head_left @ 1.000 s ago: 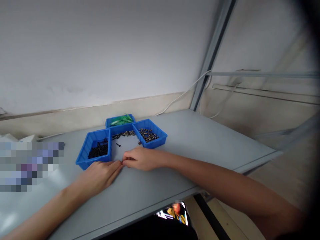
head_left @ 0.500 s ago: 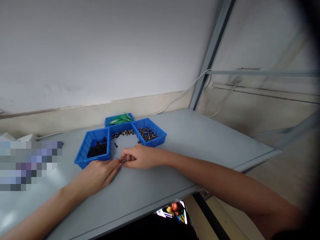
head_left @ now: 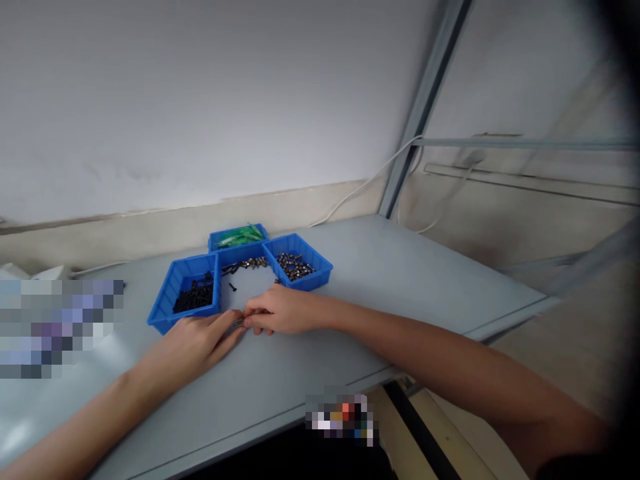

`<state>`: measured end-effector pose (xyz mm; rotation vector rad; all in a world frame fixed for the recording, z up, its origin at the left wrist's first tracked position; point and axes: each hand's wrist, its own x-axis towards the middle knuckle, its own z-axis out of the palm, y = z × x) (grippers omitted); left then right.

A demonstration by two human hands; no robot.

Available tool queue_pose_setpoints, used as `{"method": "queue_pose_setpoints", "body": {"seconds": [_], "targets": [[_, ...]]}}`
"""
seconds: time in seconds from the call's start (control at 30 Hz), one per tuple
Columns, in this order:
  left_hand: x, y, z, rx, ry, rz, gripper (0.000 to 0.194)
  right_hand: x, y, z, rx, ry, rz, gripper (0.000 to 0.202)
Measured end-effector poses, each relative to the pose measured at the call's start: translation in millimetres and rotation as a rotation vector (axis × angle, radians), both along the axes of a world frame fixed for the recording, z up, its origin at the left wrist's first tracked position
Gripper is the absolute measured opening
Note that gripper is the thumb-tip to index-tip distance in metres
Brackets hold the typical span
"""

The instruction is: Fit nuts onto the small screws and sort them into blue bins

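Note:
My left hand (head_left: 200,340) and my right hand (head_left: 280,310) meet fingertip to fingertip just above the table. Between the fingers is a small shiny metal piece (head_left: 239,323), mostly covered, so its exact kind does not show. Both hands are closed in a pinch on it. Behind my left hand stands a blue bin (head_left: 159,308) with black screws (head_left: 195,295). Another blue bin (head_left: 320,277), beyond my right hand, holds small metal fittings (head_left: 296,265). One loose black screw (head_left: 233,287) lies between the two bins.
A third blue bin (head_left: 214,244) at the back holds green strips (head_left: 243,235). Loose metal pieces (head_left: 255,263) lie on the grey table (head_left: 400,267) before it. A white cable (head_left: 350,197) runs along the wall to a metal post (head_left: 400,170).
My fingers have shifted around the small metal piece; the left thumb and forefinger now extend further around it, and the right fingers are more closed. The bins stay in place.

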<state>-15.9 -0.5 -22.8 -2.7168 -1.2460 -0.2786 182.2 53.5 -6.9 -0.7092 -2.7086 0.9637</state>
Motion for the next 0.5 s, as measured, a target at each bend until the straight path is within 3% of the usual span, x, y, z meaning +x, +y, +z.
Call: {"method": "queue_pose_setpoints", "body": {"seconds": [0.5], "targets": [[-5.1, 2.8, -4.6, 0.074, 0.023, -0.086, 0.027, 2.3, -1.4, 2.5, -0.058, 0.005, -0.042, 0.014]]}}
